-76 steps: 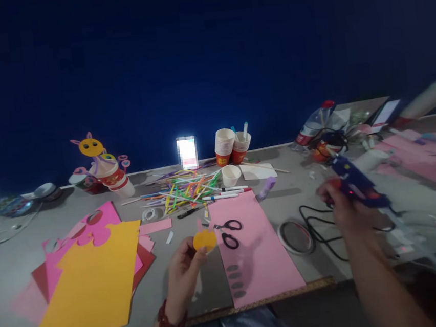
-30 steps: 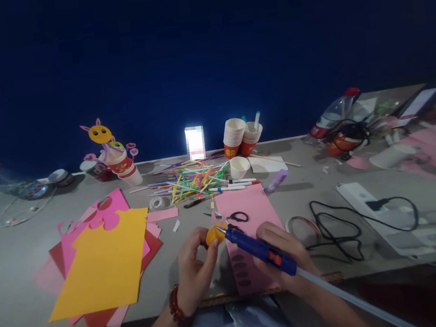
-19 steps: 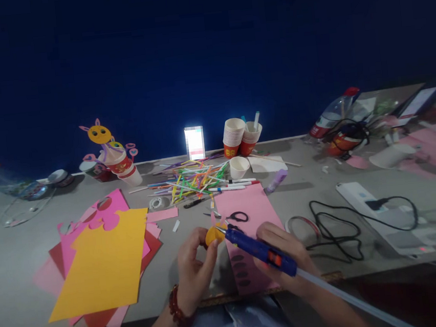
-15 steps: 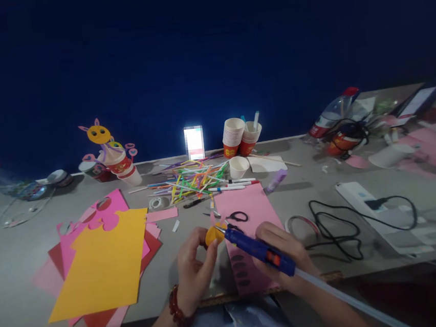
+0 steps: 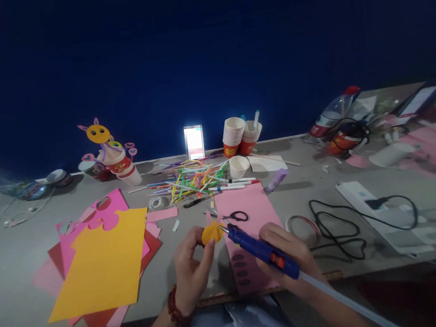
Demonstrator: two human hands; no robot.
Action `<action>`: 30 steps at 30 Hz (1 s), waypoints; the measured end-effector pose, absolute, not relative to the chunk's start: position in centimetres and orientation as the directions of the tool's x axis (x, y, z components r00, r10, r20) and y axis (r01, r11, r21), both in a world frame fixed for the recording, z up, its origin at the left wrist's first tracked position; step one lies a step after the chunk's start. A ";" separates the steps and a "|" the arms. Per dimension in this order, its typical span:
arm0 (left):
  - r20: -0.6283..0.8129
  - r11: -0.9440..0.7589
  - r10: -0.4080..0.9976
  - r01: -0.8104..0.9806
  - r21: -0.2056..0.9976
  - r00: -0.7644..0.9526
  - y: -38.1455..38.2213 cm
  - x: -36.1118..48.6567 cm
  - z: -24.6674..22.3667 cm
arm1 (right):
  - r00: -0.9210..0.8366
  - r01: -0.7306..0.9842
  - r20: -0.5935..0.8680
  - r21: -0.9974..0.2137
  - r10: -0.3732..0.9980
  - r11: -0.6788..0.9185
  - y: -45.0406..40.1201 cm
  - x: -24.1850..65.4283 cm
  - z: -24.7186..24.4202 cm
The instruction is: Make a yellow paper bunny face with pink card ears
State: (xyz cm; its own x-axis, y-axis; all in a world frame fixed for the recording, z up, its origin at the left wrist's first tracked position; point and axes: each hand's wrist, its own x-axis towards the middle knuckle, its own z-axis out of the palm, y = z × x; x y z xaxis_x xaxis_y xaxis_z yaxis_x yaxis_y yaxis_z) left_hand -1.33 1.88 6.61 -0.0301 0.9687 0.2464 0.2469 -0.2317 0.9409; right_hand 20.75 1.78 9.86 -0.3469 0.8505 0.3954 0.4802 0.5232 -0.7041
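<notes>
Between thumb and fingers, my left hand (image 5: 192, 261) pinches a small yellow paper head with pink ears (image 5: 212, 233). My right hand (image 5: 286, 249) is wrapped round a blue hot glue gun (image 5: 263, 251), from whose back a long clear glue stick runs out. The gun's metal nozzle is at the right edge of the yellow paper; whether they touch I cannot tell. Under the hands lies a pink sheet (image 5: 245, 202) with a row of dark ovals near its left edge. Black-handled scissors (image 5: 239, 216) rest on that sheet, partly hidden behind the yellow paper and the gun.
Coloured paper sheets (image 5: 104, 267) are piled at left. Behind the hands lie many coloured pipe cleaners (image 5: 196, 178), with stacked paper cups (image 5: 233, 133) farther back. A giraffe-like cup figure (image 5: 120, 162) stands back left. At right are a power strip (image 5: 381, 219) and black cable (image 5: 336, 234).
The glue gun has shifted slightly right and down, its nozzle drawn back from over the yellow paper to its edge. My left hand has moved a little left with the paper head.
</notes>
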 end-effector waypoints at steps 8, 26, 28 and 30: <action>0.224 -0.211 0.974 0.234 0.949 -0.028 1.7 -1.3 6.5 | -0.353 0.492 0.405 -0.686 0.843 0.536 1.9 20.6 9.6; 0.237 -0.223 0.971 0.231 0.947 -0.035 1.7 -1.2 6.7 | -0.311 0.496 0.430 -0.687 0.848 0.530 1.8 20.7 9.2; 0.236 -0.221 0.971 0.233 0.947 -0.039 1.7 -1.2 6.6 | -0.309 0.501 0.431 -0.684 0.848 0.530 1.8 20.8 9.1; 0.235 -0.220 0.971 0.233 0.947 -0.036 1.7 -1.2 6.6 | -0.309 0.510 0.430 -0.678 0.848 0.529 1.8 20.8 9.1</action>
